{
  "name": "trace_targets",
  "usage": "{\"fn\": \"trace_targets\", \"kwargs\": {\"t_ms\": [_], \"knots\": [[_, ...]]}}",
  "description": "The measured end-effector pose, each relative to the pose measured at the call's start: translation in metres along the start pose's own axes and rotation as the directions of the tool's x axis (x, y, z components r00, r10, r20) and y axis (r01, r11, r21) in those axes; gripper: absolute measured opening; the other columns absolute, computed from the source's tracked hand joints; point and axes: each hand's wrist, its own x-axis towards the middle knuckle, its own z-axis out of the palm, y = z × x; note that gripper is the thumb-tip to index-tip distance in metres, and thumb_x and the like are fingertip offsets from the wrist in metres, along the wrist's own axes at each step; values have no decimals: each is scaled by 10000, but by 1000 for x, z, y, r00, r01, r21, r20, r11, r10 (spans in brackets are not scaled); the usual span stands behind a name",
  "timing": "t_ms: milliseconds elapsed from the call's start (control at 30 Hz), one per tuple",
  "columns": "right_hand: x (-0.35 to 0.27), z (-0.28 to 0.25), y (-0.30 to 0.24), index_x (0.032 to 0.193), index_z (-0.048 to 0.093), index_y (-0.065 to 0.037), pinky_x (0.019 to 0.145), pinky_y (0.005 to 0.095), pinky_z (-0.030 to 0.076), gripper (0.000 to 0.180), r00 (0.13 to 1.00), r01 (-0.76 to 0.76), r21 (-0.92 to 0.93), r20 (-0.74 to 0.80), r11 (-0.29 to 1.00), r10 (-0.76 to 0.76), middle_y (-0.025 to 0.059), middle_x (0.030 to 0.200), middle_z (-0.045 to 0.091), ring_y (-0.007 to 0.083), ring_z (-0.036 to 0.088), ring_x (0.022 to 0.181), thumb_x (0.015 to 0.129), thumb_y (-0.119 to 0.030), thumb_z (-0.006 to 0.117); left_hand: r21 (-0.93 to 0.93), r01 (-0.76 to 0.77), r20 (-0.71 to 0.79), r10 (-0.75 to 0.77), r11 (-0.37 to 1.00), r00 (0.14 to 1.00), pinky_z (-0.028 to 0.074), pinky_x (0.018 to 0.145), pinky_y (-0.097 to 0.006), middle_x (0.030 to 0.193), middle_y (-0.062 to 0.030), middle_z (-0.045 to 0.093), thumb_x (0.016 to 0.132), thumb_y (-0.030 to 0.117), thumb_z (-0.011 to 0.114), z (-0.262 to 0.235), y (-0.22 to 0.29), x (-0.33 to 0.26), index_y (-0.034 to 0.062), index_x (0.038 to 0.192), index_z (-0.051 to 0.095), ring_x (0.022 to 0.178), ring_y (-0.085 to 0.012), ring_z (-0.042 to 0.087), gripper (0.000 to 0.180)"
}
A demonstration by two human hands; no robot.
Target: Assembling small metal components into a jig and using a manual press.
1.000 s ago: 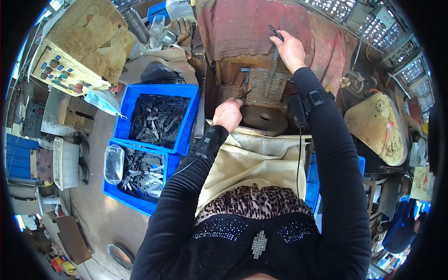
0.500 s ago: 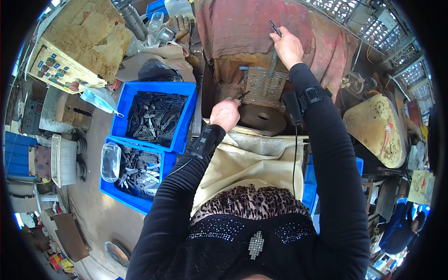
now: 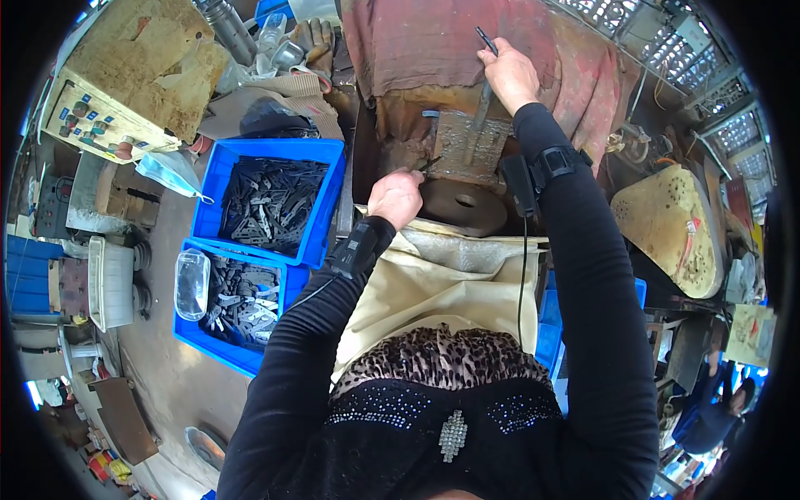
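Note:
My right hand (image 3: 511,75) is closed around a slim black stick (image 3: 486,40) whose end pokes out past the fingers. Just below that hand a grey metal rod (image 3: 481,121) slants down in front of a rough, crusted block (image 3: 454,150); whether it joins the stick I cannot tell. My left hand (image 3: 395,198) is pinched on a thin dark metal piece (image 3: 430,164), mostly hidden by the fingers. Close to its right lies a dark round disc (image 3: 463,206) with a hole in the middle.
Left of my left arm, two blue bins (image 3: 198,200) hold many flat dark metal pieces; a clear plastic box (image 3: 192,285) sits in the nearer one. A control box (image 3: 125,75) with knobs stands far left. Red cloth (image 3: 450,42) hangs behind the rod. Another person (image 3: 712,421) is at lower right.
The whole view has shifted slightly. Both hands keep their grips and stay in nearly the same places by the disc and the rod.

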Motion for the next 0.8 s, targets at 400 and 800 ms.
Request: {"fn": "trace_targets", "kwargs": {"t_ms": [400,800], "knots": [[2,2,2,1050,618,-140,819,465,478,291,1000,10,-1,-4,1000,-10,145,996,686,362,629,991,921,-398,577,-69,65,68,-60,995,996,525,784,-415,916,-150,658,729,20,554,9,-7,-1,103,926,710,892,-347,641,264],[3,1,3,1093,622,-136,839,477,484,293,999,41,10,-6,999,-41,163,984,685,376,628,996,919,-365,568,-39,57,69,-54,998,996,530,783,-405,915,-153,663,707,14,557,17,-12,-1,92,910,707,891,-339,646,264]]}}
